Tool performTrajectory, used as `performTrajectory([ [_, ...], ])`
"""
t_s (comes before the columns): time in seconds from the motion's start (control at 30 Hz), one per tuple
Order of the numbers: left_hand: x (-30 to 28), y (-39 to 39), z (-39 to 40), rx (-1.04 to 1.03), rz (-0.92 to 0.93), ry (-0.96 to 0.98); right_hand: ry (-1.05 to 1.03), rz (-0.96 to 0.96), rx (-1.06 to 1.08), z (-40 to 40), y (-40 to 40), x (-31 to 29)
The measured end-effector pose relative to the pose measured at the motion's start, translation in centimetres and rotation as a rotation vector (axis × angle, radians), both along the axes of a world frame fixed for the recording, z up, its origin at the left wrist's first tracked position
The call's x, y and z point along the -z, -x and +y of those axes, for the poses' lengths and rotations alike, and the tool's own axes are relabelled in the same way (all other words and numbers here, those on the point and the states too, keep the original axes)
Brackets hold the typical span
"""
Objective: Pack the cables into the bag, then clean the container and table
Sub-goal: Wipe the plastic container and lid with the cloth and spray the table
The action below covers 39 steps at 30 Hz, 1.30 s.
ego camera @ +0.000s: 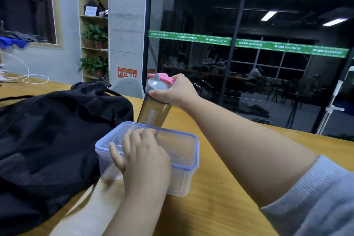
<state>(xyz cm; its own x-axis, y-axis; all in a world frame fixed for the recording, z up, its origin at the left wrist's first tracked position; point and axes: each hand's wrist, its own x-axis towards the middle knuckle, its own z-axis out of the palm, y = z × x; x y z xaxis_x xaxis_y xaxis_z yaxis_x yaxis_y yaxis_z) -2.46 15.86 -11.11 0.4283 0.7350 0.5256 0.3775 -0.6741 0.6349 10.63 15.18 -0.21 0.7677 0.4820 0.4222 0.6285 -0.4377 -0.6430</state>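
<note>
A clear plastic container (183, 151) with a blue rim sits on the wooden table (220, 207) in front of me. My left hand (142, 151) reaches into it, fingers spread over its near rim and thumb against the outer wall. Behind it a smoky brown shaker bottle (155, 113) with a grey lid and pink cap leans to the right. My right hand (176, 92) grips the bottle around its lid. A black bag (47, 130) lies to the left, touching the container. No cables show inside the container.
A white cable (26, 74) lies at the table's far left. A grey chair back (128, 86) stands behind the table. A plant shelf (93, 30) and a glass wall (249, 53) are beyond. A pale strip (92, 209) lies under my left forearm.
</note>
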Motion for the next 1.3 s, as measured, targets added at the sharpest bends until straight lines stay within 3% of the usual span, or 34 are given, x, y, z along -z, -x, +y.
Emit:
performTrajectory([
  [0.17,-0.1,0.1,0.2,0.005,0.005,0.000,0.048,0.019,-0.010,0.8,0.3,-0.5],
  [0.37,-0.1,0.3,0.0,0.025,-0.012,-0.009,-0.058,0.039,-0.066,1.5,0.2,0.3],
  [0.83,-0.4,0.1,-0.6,0.111,-0.040,-0.063,0.026,-0.003,-0.152,0.5,1.1,0.7],
  [1.17,-0.1,-0.2,-2.2,0.225,-0.284,-0.158,-0.124,-0.037,-0.054,-7.4,2.8,2.6],
  [1.3,-0.4,0.2,-4.6,0.406,-0.388,-0.200,0.020,-0.203,0.007,-12.1,3.4,4.0],
])
